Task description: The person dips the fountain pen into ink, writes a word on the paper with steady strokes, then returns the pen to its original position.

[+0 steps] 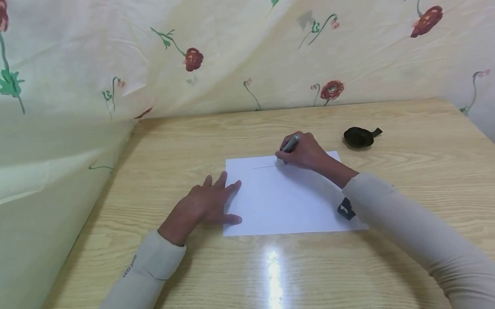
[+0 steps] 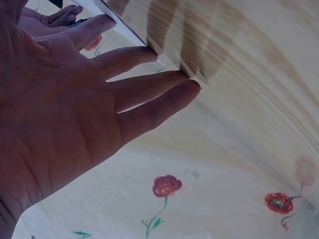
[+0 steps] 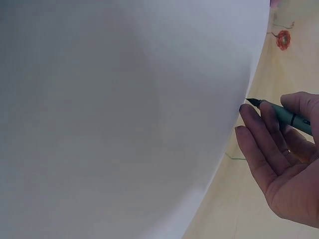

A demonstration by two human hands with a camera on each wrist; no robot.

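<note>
A white sheet of paper (image 1: pixel 278 201) lies on the wooden table. My right hand (image 1: pixel 304 152) pinches a dark green fountain pen (image 1: pixel 291 143) near the sheet's top edge. In the right wrist view the dark nib of the fountain pen (image 3: pixel 286 115) points at the paper. A thin straight line (image 1: pixel 263 167) runs across the upper part of the sheet, ending close to the pen. My left hand (image 1: pixel 209 202) rests with fingers spread at the sheet's left edge. Those same spread fingers (image 2: pixel 144 107) show in the left wrist view, touching the table's glossy surface.
A small black dish with a short handle (image 1: pixel 358 137) stands right of the paper. Beside my right sleeve is a small black item with a white mark (image 1: pixel 346 209). Cloth with printed flowers (image 1: pixel 220 44) hangs behind the table (image 1: pixel 223 284) and along its left side.
</note>
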